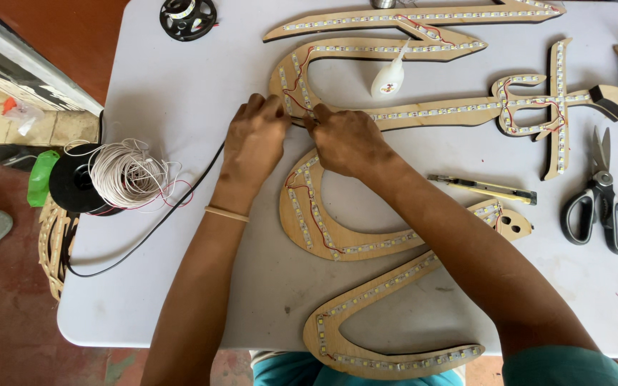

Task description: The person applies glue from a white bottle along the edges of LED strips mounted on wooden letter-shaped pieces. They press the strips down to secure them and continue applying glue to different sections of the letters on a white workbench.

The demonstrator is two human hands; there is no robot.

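Observation:
A large curved wooden cut-out [366, 246] lined with strips of small white lights and thin red wires lies across a white table [180, 86]. My left hand [253, 139] and my right hand [347, 139] meet at a bend of the cut-out near its upper left. The fingertips of both hands pinch the light strip and red wire [299, 93] there. A thin band sits on my left wrist. What lies under the fingers is hidden.
A white glue bottle [389, 77] lies on the wood. A yellow utility knife [482, 188] and black-handled scissors [601, 204] sit to the right. A spool of white wire [112, 175] hangs over the left edge, a black cable beside it. A black reel [188, 17] sits at the top.

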